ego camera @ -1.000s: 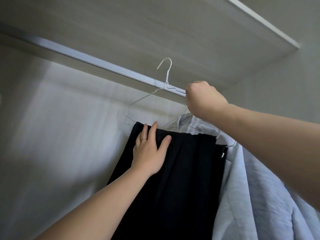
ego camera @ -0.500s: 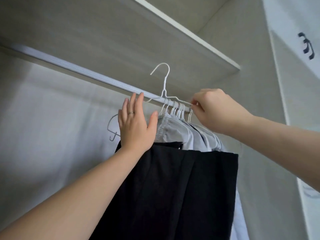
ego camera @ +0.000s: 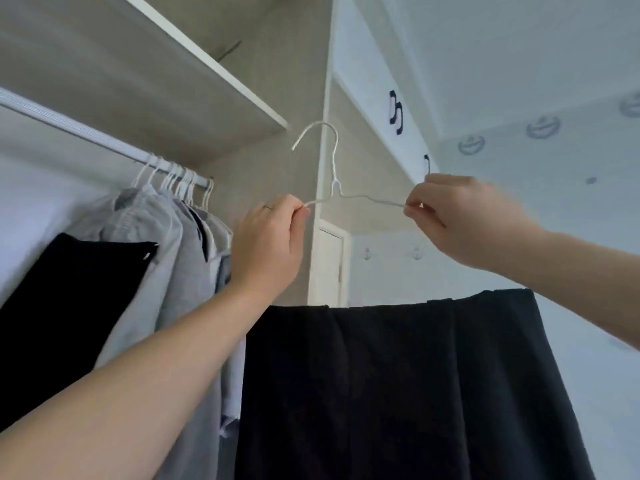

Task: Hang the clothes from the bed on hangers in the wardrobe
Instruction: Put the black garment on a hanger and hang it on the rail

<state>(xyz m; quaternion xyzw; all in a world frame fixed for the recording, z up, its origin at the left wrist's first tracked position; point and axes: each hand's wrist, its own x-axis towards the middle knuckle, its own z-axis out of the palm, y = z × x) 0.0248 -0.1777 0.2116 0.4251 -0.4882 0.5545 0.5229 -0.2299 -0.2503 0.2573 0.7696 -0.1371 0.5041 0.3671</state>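
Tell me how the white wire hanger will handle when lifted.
Likely light and a bit springy: the white wire hanger is thin, and the left hand and right hand hold it by fingertip pinches alone. The black garment below hangs limp from a straight top edge, so it may slide if the hanger tilts.

Arms raised, left hand (ego camera: 266,244) and right hand (ego camera: 460,220) each pinch the hanger (ego camera: 334,161).

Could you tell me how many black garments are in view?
2. One black garment hangs left, beside grey clothes on the rail; the other hangs below the white hanger pinched by the left hand and right hand. Others may be hidden.
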